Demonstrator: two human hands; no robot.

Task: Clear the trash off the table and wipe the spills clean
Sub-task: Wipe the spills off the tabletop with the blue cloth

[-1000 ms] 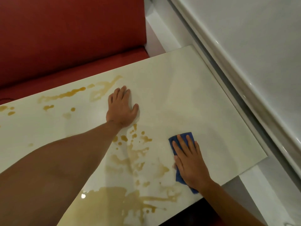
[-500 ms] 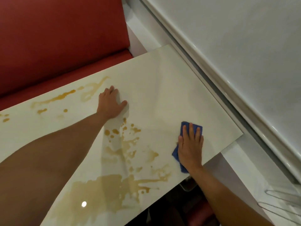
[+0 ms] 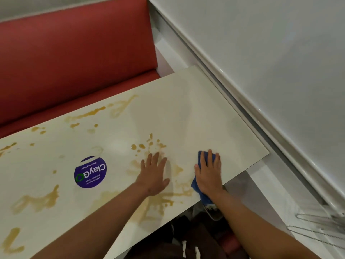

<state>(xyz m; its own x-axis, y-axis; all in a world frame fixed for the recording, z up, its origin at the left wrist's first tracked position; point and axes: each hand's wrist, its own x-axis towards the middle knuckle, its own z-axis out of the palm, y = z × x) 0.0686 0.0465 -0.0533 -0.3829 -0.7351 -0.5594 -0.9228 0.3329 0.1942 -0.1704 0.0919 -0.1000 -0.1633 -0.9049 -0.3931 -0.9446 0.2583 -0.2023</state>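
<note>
Near table [image 3: 214, 113] edge, cloth [image 3: 202, 157] under right hand [image 3: 209, 174].

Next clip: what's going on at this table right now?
A person is wiping a spill-covered white table. The right hand presses a blue cloth flat near the table's right end, where the surface looks mostly clean. The left hand rests palm-down, empty, on brown spill marks. More brown streaks run across the left part, around a round purple sticker. No trash shows on the table; most of the wiping is not yet done.
</note>
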